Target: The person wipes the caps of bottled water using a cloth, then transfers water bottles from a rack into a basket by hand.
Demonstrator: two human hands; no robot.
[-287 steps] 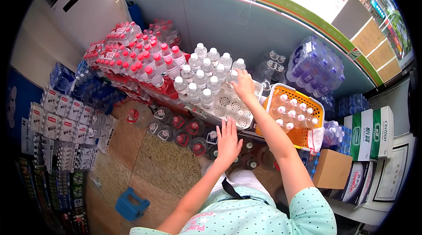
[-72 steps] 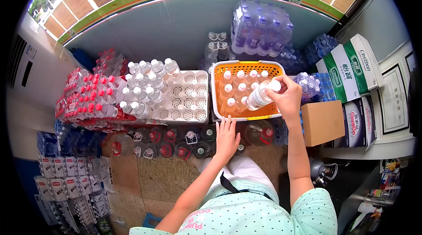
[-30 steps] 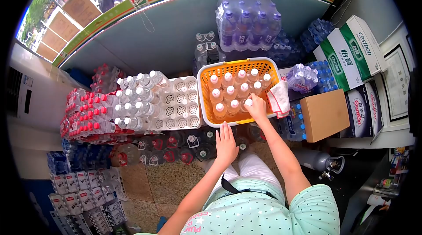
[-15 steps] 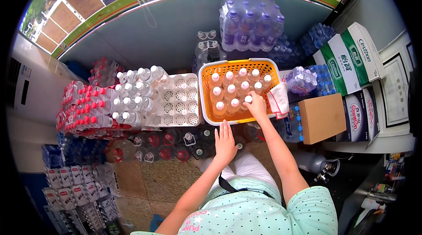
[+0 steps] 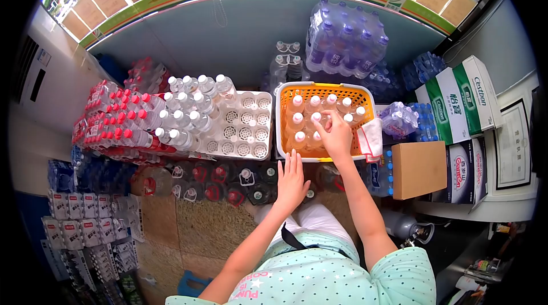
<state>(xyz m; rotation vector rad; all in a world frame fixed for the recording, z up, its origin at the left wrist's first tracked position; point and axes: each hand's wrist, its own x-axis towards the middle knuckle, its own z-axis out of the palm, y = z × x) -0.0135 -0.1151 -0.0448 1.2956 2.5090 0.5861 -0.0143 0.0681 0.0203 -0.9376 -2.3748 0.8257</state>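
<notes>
A yellow basket with a pale rim [image 5: 278, 128] holds several clear bottles with pale caps [image 5: 297, 100] standing upright in rows. My right hand [image 5: 338, 136] hovers over the middle of the basket, thumb and forefinger curved and apart. Nothing shows between them, and the hand hides some caps beneath it. Closest to its thumb is one pale bottle cap [image 5: 315, 117]; whether they touch I cannot tell. My left hand [image 5: 293, 182] lies flat with fingers spread, its tips at the basket's front rim.
Left of the basket stands a white crate [image 5: 260, 151] with an open grid, near clear bottles [image 5: 197, 116] and red-capped packs [image 5: 128, 108]. A cloth [image 5: 371, 138] hangs over the basket's right rim. Beyond it is a cardboard box [image 5: 419, 171]. Large jugs [image 5: 245, 176] stand below.
My right hand has come off the front-row bottle cap and moved left and farther in, its fingers opening. The left hand stays at the rim. The whole view has shifted slightly.
</notes>
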